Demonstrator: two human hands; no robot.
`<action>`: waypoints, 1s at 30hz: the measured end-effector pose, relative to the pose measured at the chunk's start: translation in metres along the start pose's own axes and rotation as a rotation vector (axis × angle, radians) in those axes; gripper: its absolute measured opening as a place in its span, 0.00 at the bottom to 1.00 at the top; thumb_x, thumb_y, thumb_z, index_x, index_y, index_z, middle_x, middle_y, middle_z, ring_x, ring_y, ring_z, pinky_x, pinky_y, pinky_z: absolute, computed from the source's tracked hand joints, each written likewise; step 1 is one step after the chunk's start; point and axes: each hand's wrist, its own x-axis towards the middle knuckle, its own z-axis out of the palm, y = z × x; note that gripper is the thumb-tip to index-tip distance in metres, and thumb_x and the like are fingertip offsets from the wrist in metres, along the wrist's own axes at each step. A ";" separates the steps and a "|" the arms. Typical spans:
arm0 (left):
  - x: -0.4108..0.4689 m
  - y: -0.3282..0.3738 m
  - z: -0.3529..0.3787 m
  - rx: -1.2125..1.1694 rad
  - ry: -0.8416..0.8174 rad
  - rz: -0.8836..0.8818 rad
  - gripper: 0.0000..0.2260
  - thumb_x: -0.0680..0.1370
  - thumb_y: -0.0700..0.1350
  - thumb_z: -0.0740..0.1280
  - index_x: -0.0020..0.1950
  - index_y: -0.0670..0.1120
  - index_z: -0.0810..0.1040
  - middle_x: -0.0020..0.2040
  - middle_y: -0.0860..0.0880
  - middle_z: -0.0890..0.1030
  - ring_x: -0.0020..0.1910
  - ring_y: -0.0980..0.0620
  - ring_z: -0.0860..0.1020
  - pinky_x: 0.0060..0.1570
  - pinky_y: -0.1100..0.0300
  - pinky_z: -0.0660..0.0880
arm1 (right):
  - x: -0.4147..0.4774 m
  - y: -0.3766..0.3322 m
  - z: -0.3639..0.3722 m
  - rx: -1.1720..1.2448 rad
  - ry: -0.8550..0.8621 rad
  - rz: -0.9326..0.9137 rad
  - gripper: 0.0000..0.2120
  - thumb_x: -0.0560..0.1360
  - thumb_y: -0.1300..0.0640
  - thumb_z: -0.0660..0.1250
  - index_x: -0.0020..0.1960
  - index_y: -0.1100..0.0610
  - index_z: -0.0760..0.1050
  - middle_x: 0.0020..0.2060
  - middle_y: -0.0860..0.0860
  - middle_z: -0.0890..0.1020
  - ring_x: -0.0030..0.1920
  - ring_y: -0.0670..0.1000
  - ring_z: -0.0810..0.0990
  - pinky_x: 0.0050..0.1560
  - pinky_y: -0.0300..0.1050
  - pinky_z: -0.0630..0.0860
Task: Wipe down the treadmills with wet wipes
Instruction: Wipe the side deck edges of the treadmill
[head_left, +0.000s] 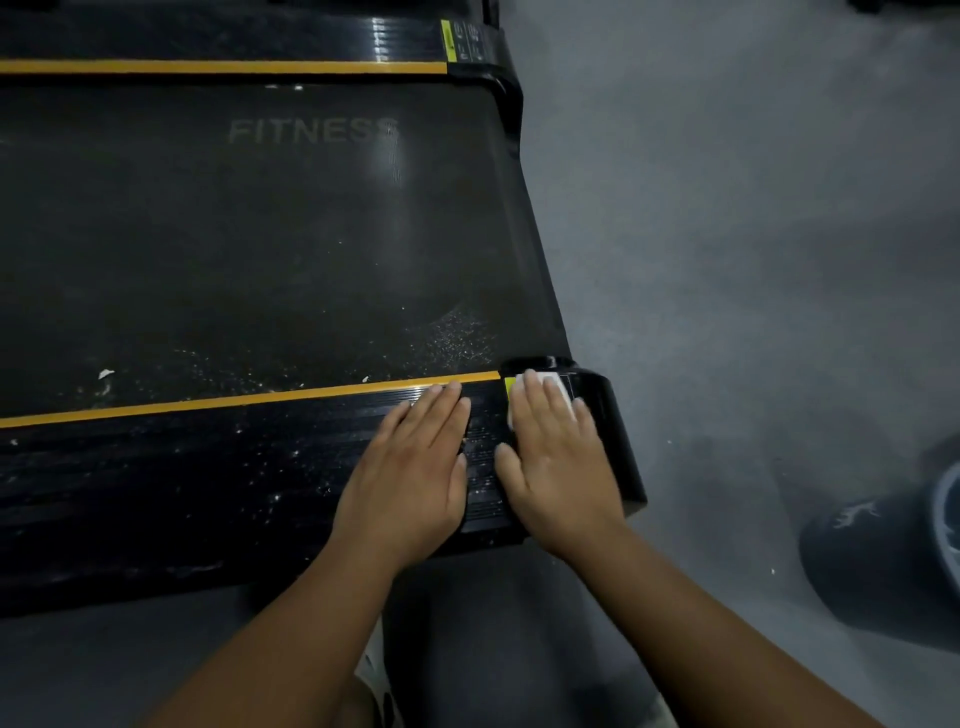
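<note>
The white wet wipe (551, 385) lies under my right hand (558, 467), on the near corner of the treadmill (260, 234). I can only see a bit of it poking out past my fingertips and by my first finger. My right hand is flat on top of it with the fingers straight and close together. It presses the wipe down and does not curl round it. The wipe sits where the ridged side rail (208, 467) meets the shiny black end cap (615, 431). A small yellow sticker (509, 385) shows just beside it. My left hand (410, 467) is just beside my right hand, with a thin gap between them. It lies flat on the side rail too, fingers straight and together, and it holds nothing. Its fingertips reach up to the orange stripe (234, 402) that runs along the rail's edge. Both my arms come up from the bottom of the view and point away from me. Past my hands is the big dark belt (234, 270) with the faint word FITNESS on it. Little white crumbs and specks are on the belt and on the rail, most of them near my hands. A second orange stripe (223, 66) runs along the far rail. The grey floor (727, 234) is on the right. A dark round thing (878, 561) with a small white mark stands there, well apart from my hands, and I cannot tell what it is.
</note>
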 end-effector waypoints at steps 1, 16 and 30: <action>0.000 0.000 -0.001 -0.002 -0.007 -0.003 0.29 0.82 0.54 0.45 0.82 0.46 0.57 0.83 0.49 0.54 0.82 0.54 0.50 0.80 0.54 0.46 | -0.008 -0.008 0.001 0.010 -0.011 -0.040 0.33 0.79 0.46 0.50 0.81 0.59 0.57 0.80 0.55 0.59 0.81 0.53 0.52 0.79 0.56 0.52; -0.034 -0.046 -0.015 0.037 0.023 -0.085 0.33 0.81 0.61 0.44 0.82 0.46 0.58 0.83 0.50 0.55 0.81 0.54 0.51 0.79 0.53 0.46 | -0.003 -0.025 0.001 0.123 0.150 0.012 0.16 0.82 0.52 0.60 0.64 0.60 0.75 0.63 0.56 0.75 0.62 0.57 0.75 0.63 0.50 0.75; -0.031 -0.050 -0.009 0.044 0.042 -0.072 0.30 0.81 0.57 0.50 0.80 0.45 0.63 0.82 0.48 0.59 0.81 0.53 0.55 0.79 0.49 0.54 | -0.035 -0.052 0.020 0.027 0.011 -0.287 0.30 0.83 0.42 0.52 0.78 0.61 0.64 0.78 0.58 0.64 0.79 0.55 0.60 0.77 0.54 0.60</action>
